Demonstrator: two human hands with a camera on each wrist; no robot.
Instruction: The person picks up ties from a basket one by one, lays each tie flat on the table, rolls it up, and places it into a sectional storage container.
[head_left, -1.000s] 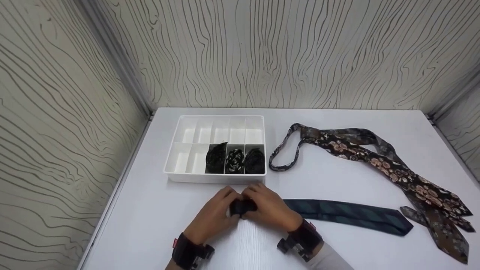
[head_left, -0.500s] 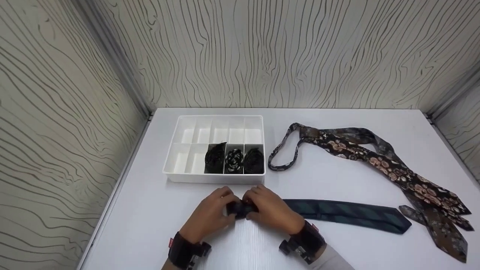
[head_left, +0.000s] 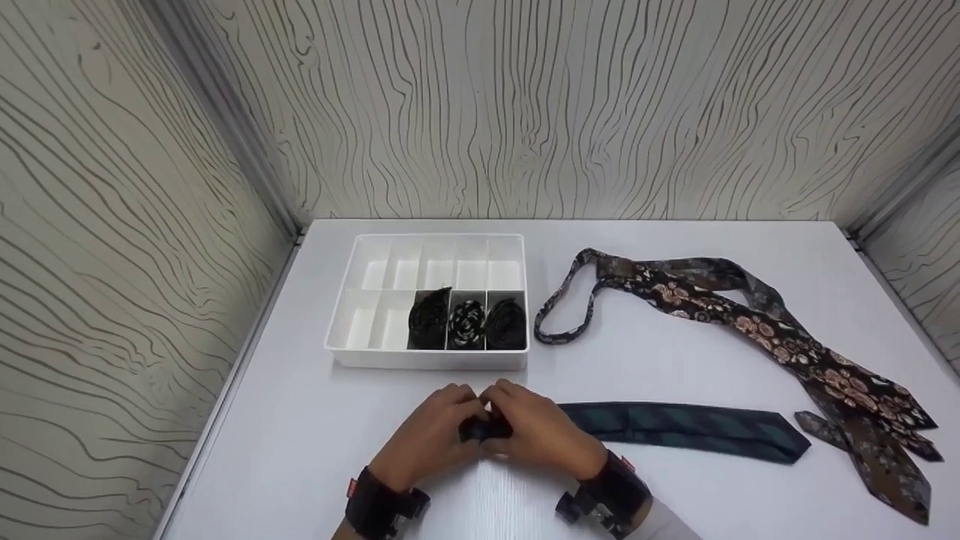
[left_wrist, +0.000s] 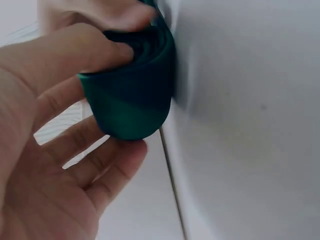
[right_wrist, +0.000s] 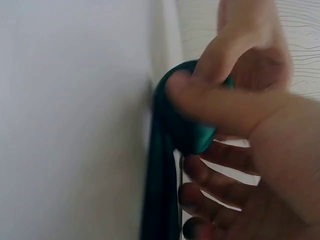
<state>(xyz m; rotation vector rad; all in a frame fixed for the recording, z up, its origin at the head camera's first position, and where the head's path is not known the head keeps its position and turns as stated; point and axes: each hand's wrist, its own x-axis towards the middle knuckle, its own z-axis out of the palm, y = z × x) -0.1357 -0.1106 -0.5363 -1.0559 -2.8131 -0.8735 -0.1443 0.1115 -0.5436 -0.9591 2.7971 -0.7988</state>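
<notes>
A dark green and navy striped necktie (head_left: 697, 427) lies partly flat on the table, its left end wound into a roll (left_wrist: 132, 107). Both hands are at that roll, in front of the tray. My left hand (head_left: 427, 439) pinches it, thumb on the coil's edge and fingers round the outside. From the other side my right hand (head_left: 544, 431) grips the same roll, its thumb (right_wrist: 215, 102) across the coil. The flat tail runs out to the right from under the right hand. In the head view the hands hide most of the roll.
A white divided tray (head_left: 427, 361) stands behind the hands. Three dark rolled ties, among them a patterned roll (head_left: 466, 326), fill its front right compartments. A floral necktie (head_left: 757, 330) and a brown-grey necktie (head_left: 885, 457) lie overlapping at the right. Patterned walls border the table.
The hands keep working at the roll with small finger shifts. The tie's flat pointed end has slid slightly left. The tray and its rolled ties stay as they were.
</notes>
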